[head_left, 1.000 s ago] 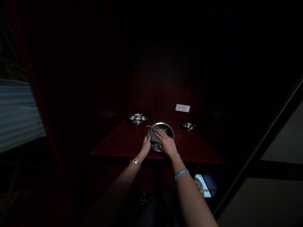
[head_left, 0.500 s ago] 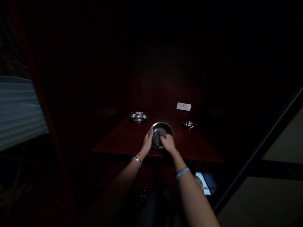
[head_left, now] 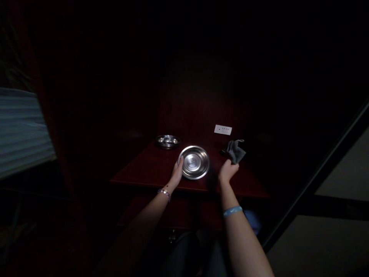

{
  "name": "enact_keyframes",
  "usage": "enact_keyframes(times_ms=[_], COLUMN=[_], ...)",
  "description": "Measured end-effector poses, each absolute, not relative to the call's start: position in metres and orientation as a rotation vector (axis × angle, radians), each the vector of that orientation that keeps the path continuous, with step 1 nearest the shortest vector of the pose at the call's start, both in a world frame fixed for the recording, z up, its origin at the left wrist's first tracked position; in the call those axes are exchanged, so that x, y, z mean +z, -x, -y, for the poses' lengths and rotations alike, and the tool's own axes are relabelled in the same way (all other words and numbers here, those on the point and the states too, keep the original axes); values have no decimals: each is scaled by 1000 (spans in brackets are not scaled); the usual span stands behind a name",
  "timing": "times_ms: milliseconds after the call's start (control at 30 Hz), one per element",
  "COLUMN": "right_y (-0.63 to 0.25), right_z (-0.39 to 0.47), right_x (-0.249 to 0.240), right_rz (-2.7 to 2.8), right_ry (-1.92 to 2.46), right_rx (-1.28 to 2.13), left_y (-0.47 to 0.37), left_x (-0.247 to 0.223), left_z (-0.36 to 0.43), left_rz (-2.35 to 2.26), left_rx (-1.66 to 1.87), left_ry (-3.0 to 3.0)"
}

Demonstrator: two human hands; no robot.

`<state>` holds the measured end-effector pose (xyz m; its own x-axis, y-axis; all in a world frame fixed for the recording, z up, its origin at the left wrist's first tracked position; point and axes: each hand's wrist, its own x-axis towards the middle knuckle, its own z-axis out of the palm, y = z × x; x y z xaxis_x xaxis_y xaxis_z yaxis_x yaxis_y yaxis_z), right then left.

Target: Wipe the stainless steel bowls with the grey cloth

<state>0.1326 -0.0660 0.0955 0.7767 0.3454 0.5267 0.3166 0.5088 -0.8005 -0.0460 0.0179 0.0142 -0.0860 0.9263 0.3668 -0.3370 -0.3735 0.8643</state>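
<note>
A shiny metal bowl [head_left: 193, 162] is tilted toward me above the front part of the dark red desk [head_left: 150, 169]. My left hand [head_left: 177, 174] grips its left rim, thumb on the inside and fingers hidden behind. To the right, my right hand [head_left: 228, 170] is closed on a grey cloth [head_left: 235, 151], which sticks up from the fist, apart from the bowl. Behind the cloth, a smaller metal bowl is mostly hidden.
Stacked metal bowls [head_left: 167, 141] stand at the back left of the desk. A white wall socket [head_left: 223, 129] is on the back panel. Dark side panels enclose the desk, and a lower shelf [head_left: 173, 215] lies beneath it.
My right hand has lifted the grey cloth out of the bowl and moved right, in front of the small bowl. My left hand still holds the bowl, its inside now uncovered.
</note>
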Motion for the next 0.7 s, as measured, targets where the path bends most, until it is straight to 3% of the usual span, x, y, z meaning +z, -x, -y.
enact_keyframes(times_ms=[200,400,700], right_y=[-121,-130,-142], right_z=[71,60,43], right_x=[86,71,59], right_rz=[1175,882,640], right_ry=[1270,1771,1404], right_rx=[-202,141,334], left_y=[48,49,50], left_x=[23,28,27], left_z=[-10,-6,-6], left_rz=[-720,-775,-777], left_rx=[1619,1625,1648], left_ry=[-1187,-1124,-1057])
